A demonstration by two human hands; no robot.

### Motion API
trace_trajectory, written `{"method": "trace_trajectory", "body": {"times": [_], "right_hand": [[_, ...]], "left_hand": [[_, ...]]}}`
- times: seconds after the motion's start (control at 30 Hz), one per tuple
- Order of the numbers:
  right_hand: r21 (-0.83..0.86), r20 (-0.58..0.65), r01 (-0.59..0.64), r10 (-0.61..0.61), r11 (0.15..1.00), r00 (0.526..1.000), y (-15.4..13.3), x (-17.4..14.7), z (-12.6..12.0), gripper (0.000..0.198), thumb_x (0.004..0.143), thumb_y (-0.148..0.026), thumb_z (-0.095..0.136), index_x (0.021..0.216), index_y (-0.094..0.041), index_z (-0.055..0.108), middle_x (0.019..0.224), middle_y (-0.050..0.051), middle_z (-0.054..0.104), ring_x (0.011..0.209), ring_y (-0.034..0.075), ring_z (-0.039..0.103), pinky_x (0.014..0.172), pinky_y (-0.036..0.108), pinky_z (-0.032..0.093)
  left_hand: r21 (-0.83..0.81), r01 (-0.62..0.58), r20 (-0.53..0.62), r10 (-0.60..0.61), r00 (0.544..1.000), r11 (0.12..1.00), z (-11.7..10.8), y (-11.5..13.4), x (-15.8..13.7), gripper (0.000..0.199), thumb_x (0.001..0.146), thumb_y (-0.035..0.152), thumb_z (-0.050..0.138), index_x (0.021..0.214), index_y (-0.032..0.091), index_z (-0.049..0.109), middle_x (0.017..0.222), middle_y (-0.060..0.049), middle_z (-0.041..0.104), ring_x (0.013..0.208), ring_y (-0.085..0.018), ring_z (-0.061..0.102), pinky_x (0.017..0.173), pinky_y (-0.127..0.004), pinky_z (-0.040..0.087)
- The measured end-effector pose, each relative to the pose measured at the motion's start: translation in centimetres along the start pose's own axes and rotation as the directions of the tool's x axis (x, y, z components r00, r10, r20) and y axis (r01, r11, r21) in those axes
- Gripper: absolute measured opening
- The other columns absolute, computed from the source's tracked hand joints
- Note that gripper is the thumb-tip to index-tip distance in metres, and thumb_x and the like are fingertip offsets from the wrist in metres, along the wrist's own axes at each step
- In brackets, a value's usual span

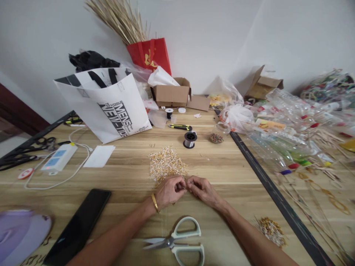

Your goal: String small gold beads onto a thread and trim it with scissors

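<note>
**Two bare hands close together beside a glittering heap**

On a wood-grain counter (133, 166), a loose heap of tiny gold and clear pieces (166, 160) lies just beyond the left hand (171, 190), ahead and slightly left of its knuckles. That hand is the nearer one; the right hand (205, 190) sits just right of it, farther from the heap. The heap spreads roundly, with no clear long axis. Both hands are curled, thumbs drawn towards fingertips in near-closed pinches; whatever they may hold is too small to tell. Scissors (168, 242) lie between the forearms, blades pointing left. A spool of wire (190, 139) stands beyond the heap, to its right.
</note>
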State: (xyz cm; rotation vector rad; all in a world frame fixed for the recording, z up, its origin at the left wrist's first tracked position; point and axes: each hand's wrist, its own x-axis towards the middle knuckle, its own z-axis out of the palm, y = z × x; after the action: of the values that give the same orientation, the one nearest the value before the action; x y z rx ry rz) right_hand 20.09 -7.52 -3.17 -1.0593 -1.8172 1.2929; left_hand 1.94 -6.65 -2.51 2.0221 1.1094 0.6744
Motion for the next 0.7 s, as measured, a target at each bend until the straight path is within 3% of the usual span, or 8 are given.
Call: {"method": "trace_trajectory", "body": {"times": [0.4, 0.57, 0.7], "right_hand": [[-0.024, -0.018, 0.009, -0.01, 1.0, 1.0, 0.13, 0.01, 0.11, 0.029, 0.088, -0.041, 0.049, 0.074, -0.015, 0.053, 0.06, -0.004, 0.042, 0.055, 0.009, 0.036, 0.051, 0.021, 0.029], [0.086, -0.015, -0.039, 0.04, 0.996, 0.999, 0.27, -0.03, 0.23, 0.032, 0.088, -0.045, 0.048, 0.079, -0.015, 0.054, 0.061, -0.002, 0.049, 0.052, 0.009, 0.045, 0.048, 0.02, 0.034], [0.156, -0.027, -0.035, 0.039, 0.987, 0.999, 0.33, 0.02, 0.26, 0.032, 0.09, -0.046, 0.046, 0.089, -0.015, 0.054, 0.066, 0.0, 0.055, 0.053, 0.009, 0.049, 0.048, 0.019, 0.038]], "left_hand": [[0.1, -0.071, -0.006, 0.072, 0.997, 0.992, 0.03, 0.43, -0.12, 0.011, 0.08, 0.014, 0.052, 0.071, 0.016, 0.057, 0.071, -0.001, 0.058, 0.068, -0.013, 0.051, 0.066, -0.024, 0.039], [-0.005, -0.078, -0.051, 0.078, 0.996, 0.997, -0.19, 0.18, -0.04, 0.016, 0.081, 0.019, 0.052, 0.066, 0.015, 0.055, 0.069, -0.001, 0.057, 0.067, -0.014, 0.052, 0.064, -0.024, 0.039], [-0.151, -0.003, -0.036, -0.002, 0.999, 0.988, -0.44, 0.23, 0.06, 0.019, 0.084, 0.024, 0.049, 0.068, 0.016, 0.054, 0.066, -0.001, 0.059, 0.063, -0.013, 0.055, 0.061, -0.023, 0.041]]}}
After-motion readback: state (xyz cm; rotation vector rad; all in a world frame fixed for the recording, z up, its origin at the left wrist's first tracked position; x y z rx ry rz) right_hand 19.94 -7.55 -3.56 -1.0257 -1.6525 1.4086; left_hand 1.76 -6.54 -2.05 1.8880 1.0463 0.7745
